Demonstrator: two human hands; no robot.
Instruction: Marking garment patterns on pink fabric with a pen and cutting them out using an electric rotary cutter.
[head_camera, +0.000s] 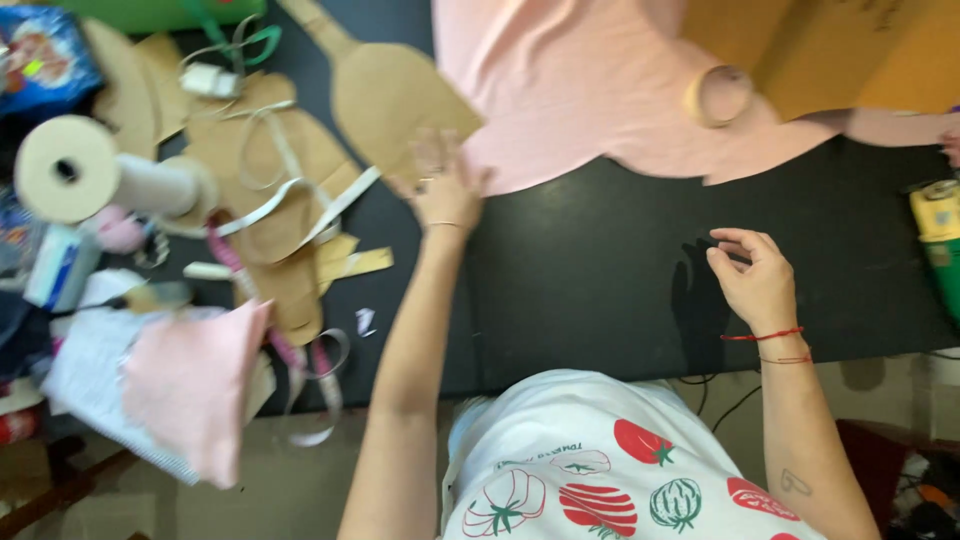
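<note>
Head view, looking down on my black bench (600, 270). My left hand (445, 185) reaches toward 12 o'clock, fingers spread flat and open, resting on the lower corner of a paddle-shaped brown cardboard pattern piece (395, 95) where it meets the edge of the pink fabric (580, 90); motion blur leaves me unsure whether the fingertips press card, cloth or both. The pink fabric spreads from 12 to 2 o'clock, with a roll of tape (718, 95) lying on it. My right hand (752, 275) hovers at 3 o'clock over bare bench, fingers loosely curled, thumb and forefinger close together with nothing visible between them. At 9 to 10 o'clock lie more cardboard pattern pieces (270, 170), white ribbon strips (300, 195) and a large paper roll (70, 165). At 8 o'clock, a folded pink cloth piece (195, 385) overhangs the bench edge.
</note>
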